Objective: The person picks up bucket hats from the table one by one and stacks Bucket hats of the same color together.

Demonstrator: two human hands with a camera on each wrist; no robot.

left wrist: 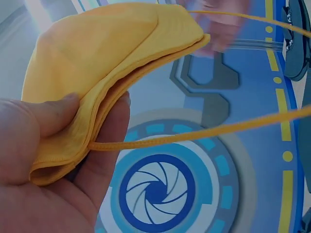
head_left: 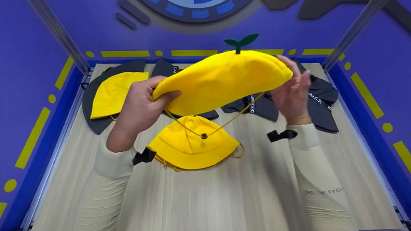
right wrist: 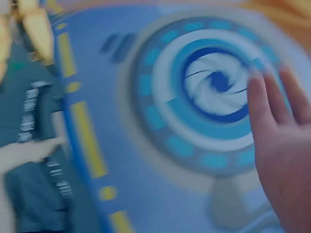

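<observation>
A yellow bucket hat with a green felt sprout on its crown is held up, folded flat. My left hand pinches its left end, thumb on one side and fingers on the other, as the left wrist view also shows. My right hand is at its right end, fingers extended and partly behind the fabric; whether they touch it I cannot tell. A yellow chin cord with a dark toggle hangs below. Beneath lies another yellow hat on the table.
A third yellow hat lies at the back left on a dark hat. Other dark hats with lettered straps lie along the back and right. Purple-blue panels and metal posts surround the wooden table.
</observation>
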